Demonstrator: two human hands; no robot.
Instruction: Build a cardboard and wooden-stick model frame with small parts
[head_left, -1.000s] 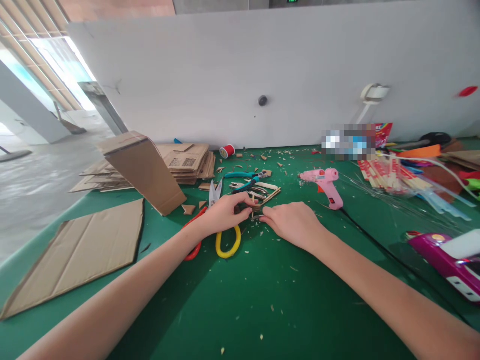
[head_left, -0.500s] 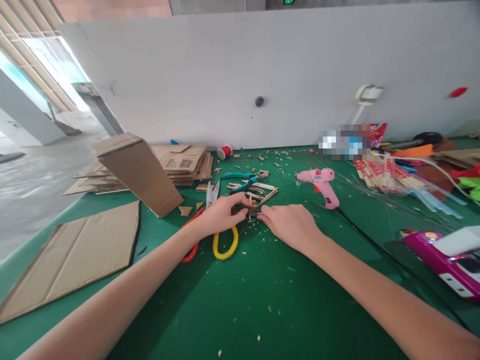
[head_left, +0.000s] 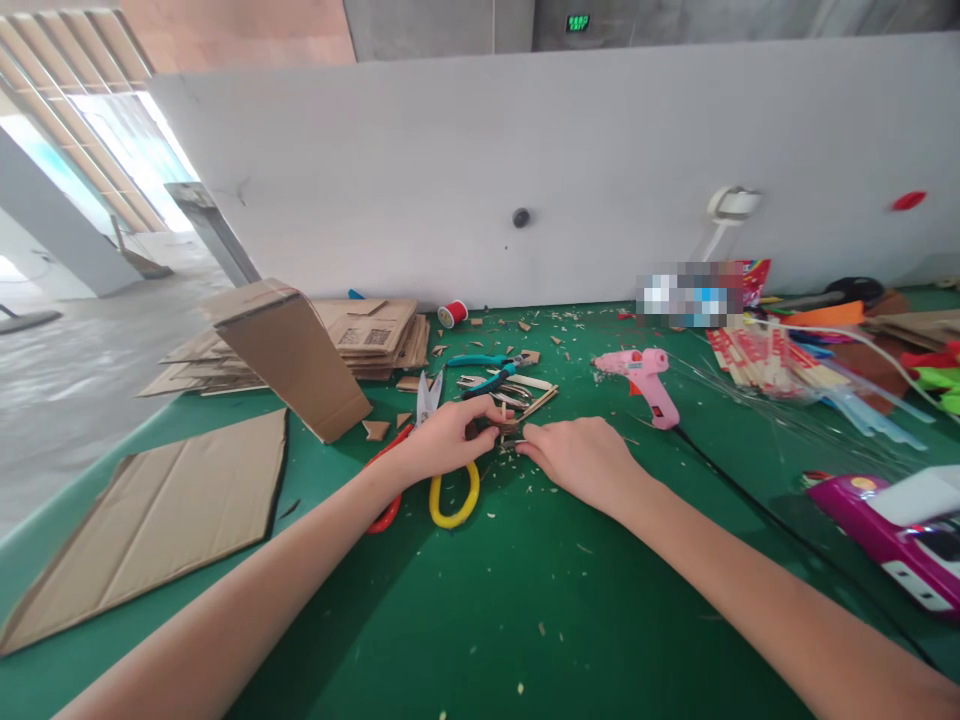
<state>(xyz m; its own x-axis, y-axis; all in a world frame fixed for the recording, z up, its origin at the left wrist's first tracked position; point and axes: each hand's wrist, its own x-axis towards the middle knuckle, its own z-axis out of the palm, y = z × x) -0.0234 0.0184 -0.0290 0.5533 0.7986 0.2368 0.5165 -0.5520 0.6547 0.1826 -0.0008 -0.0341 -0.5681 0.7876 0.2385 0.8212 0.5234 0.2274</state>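
My left hand (head_left: 448, 437) and my right hand (head_left: 576, 458) meet on the green table (head_left: 480, 620), fingertips pinched from both sides on a small brown piece of cardboard and sticks (head_left: 507, 432). The piece is mostly hidden by my fingers. Under my left hand lie scissors with one yellow and one red handle loop (head_left: 452, 496). Just behind the hands sit teal-handled pliers (head_left: 489, 364) and some wooden sticks (head_left: 536, 397).
A pink glue gun (head_left: 646, 378) lies to the right with its black cord running toward me. Cardboard sheets (head_left: 157, 515), a folded box (head_left: 294, 352) and a stack (head_left: 375, 327) fill the left. A red thread spool (head_left: 452, 314), packaged sticks (head_left: 772, 357) and a purple device (head_left: 892, 530) sit around.
Both hands stay pinched on the small piece with only slight finger shifts. The view has tilted a little.
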